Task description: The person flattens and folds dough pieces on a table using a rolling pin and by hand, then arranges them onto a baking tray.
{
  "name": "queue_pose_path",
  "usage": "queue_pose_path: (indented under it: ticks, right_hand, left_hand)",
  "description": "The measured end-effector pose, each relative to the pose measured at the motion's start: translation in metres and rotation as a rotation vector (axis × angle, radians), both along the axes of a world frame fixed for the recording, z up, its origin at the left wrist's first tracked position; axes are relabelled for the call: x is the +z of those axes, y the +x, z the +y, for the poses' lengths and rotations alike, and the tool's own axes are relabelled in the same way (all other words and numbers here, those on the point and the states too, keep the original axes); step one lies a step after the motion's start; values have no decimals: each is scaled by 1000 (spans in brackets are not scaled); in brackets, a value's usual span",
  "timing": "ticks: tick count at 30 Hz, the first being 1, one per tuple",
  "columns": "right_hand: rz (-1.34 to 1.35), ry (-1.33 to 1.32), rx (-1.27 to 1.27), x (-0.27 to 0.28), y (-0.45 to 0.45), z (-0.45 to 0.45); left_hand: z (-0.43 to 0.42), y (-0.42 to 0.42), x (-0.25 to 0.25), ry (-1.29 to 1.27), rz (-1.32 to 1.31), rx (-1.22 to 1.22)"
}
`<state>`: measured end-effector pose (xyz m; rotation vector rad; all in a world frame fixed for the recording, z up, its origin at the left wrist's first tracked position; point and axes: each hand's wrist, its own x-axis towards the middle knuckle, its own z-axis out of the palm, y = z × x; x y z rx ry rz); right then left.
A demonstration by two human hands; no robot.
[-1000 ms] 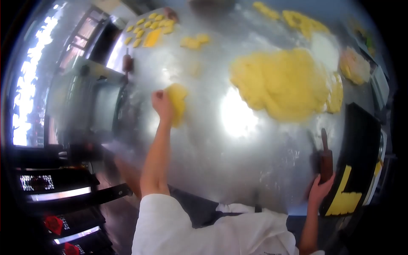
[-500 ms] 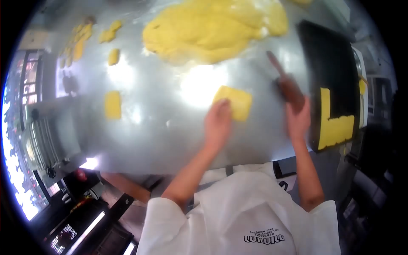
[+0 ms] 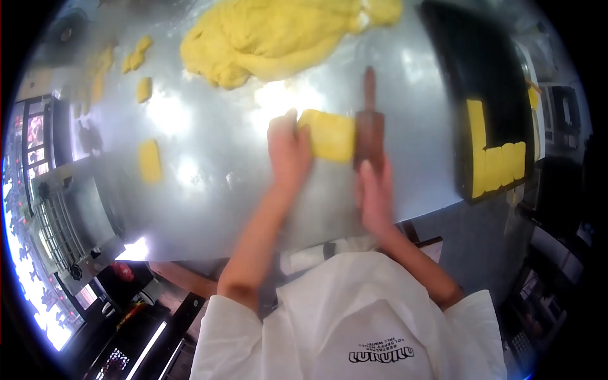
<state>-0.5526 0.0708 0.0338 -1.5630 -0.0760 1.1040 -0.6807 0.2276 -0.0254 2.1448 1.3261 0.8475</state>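
A flat, roughly square piece of yellow dough [image 3: 334, 135] lies on the metal worktop. My left hand [image 3: 289, 152] is closed on its left edge, thumb and fingers pinching it there. My right hand [image 3: 375, 190] is wrapped round the near handle of a dark wooden rolling pin [image 3: 370, 134]. The pin points away from me, its roller against the right edge of the dough piece. Further back sits a big mound of yellow dough [image 3: 272, 41].
A black tray [image 3: 500, 117] at the right holds several flat dough pieces along its left and near sides. Small dough pieces [image 3: 150, 161] lie on the worktop [image 3: 221, 209] to the left. Another person's forearm [image 3: 183, 278] shows at the lower left.
My right hand has brought the rolling pin leftward from beside the tray to the dough piece's right edge, and the pin is straighter. My left hand still grips the dough. The whole view has shifted.
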Motion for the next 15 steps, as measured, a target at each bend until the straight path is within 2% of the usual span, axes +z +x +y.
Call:
queue_pose_path:
  ticks: [3, 5, 6, 8, 12, 14, 15]
  right_hand:
    - [42, 48, 26, 4, -1, 9]
    - [31, 22, -13, -8, 11, 1]
    - [-26, 18, 44, -23, 28, -11]
    - [-345, -102, 210, -33, 62, -24]
    - [-820, -228, 433, -33, 103, -26]
    - [-850, -253, 450, -29, 109, -18]
    - [-863, -266, 460, -24, 110, -14]
  left_hand:
    - [-9, 10, 5, -6, 26, 51]
    - [-10, 10, 6, -72, 29, 79]
    - [-9, 8, 7, -50, 47, 69]
    - [-9, 6, 6, -7, 85, 57]
    - [-20, 4, 14, -311, -12, 150]
    - [-26, 2, 25, -444, -76, 192]
    - [-28, -2, 22, -393, -93, 181]
